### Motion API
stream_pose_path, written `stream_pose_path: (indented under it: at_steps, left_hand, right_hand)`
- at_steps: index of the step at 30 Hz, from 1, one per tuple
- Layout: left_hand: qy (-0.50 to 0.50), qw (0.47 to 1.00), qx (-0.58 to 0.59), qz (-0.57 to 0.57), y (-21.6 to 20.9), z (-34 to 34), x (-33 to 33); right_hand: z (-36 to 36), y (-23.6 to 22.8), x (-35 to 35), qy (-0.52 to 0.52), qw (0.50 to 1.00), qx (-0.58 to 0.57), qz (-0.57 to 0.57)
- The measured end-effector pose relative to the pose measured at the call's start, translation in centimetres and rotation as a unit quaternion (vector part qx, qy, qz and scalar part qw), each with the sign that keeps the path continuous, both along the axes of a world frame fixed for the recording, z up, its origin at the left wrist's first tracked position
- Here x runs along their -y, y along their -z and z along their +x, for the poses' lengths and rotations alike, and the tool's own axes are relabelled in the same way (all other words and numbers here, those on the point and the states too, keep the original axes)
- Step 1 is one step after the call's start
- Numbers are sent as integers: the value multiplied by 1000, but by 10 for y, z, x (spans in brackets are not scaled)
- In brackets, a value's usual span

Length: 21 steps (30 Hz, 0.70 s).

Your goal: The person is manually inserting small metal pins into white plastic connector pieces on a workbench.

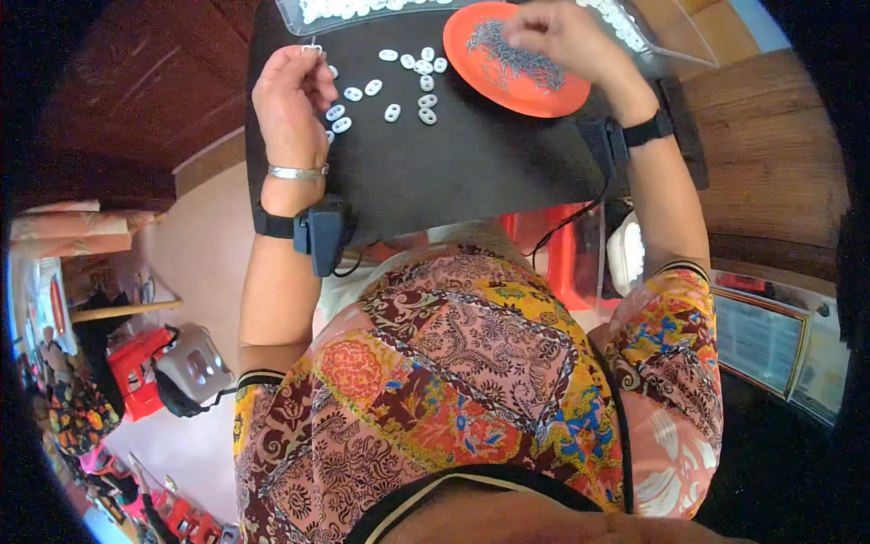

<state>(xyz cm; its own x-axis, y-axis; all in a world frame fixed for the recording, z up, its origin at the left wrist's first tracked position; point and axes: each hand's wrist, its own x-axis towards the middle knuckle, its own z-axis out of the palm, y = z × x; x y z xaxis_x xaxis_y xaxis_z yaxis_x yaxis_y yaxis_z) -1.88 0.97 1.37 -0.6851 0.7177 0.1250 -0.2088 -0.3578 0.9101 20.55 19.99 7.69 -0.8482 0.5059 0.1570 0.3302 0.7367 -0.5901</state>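
My left hand [292, 95] is closed at the left side of the dark table, pinching a small white oval piece [311, 49] at its fingertips. A thin metal pin seems to stick up from that piece. Above an orange plate [577, 98] hovers my right hand [564, 38], its fingers drawn together and slightly blurred. Whatever may be between those fingertips is hidden. A pile of small grey metal pins or screws [526, 68] lies on the plate. Between my hands, several white oval pieces with two holes [428, 101] are scattered on the tabletop, some beside my left wrist.
A clear tray [292, 20] of white pieces stands at the table's far edge, and another clear container [675, 45] sits behind the plate. Black devices [326, 238] are strapped to both wrists, with cables hanging down. Something red [562, 254] stands under the table's near edge.
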Motion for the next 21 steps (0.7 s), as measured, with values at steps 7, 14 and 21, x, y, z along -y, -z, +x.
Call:
stream_pose_path:
  at_steps: [7,14,21]
  left_hand:
    - [22,1000,8,-4,2,-4,-2]
    - [-4,1000,7,21,9,-22,-6]
    - [8,999,28,28,5,-24,-3]
  right_hand:
    - [-3,16,14,2,988,154,28]
    - [-24,17,16,-164,948,139,233]
    - [-62,17,53,-278,892,-213,287]
